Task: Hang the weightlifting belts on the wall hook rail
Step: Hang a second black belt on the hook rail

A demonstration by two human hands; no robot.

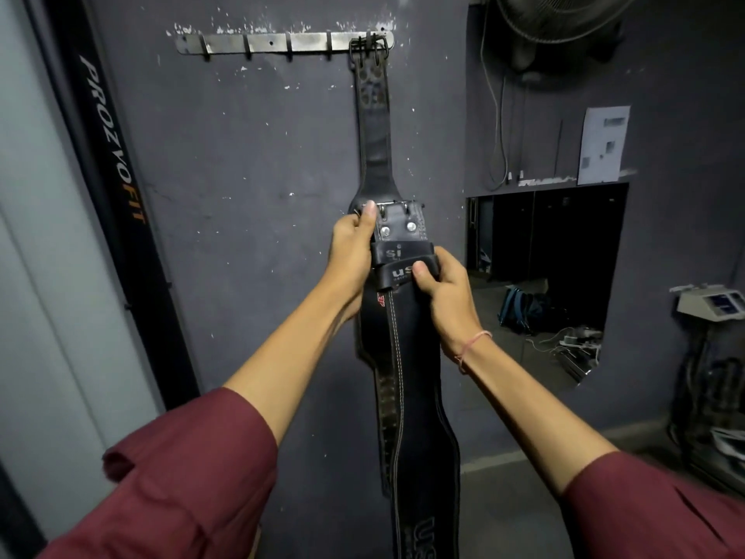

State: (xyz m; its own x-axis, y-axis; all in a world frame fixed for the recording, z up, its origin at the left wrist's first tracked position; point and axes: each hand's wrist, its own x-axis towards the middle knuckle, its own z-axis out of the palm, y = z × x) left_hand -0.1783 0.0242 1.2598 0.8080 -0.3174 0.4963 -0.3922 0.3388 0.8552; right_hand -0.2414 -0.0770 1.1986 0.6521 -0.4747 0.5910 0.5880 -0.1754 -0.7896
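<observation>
Above the hands, the hook rail (282, 43) has four free hooks left of the hung belt (375, 147). The left hand (350, 252) pinches the second belt (419, 397) at its buckle (397, 211); the right hand (447, 296) grips its loops (399, 256).

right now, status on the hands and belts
Hands busy: left hand grips held belt at buckle, right hand pinches its keeper loop. One hung belt on hook rail, rightmost hook. Four hooks free, nothing blocking.

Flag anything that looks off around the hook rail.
The paint is chipped into white flecks above the rail, thickest near its ends. Otherwise nothing stands out: one belt hangs from the rightmost hook, and the left hand and right hand hold a second belt near its buckle.
</observation>
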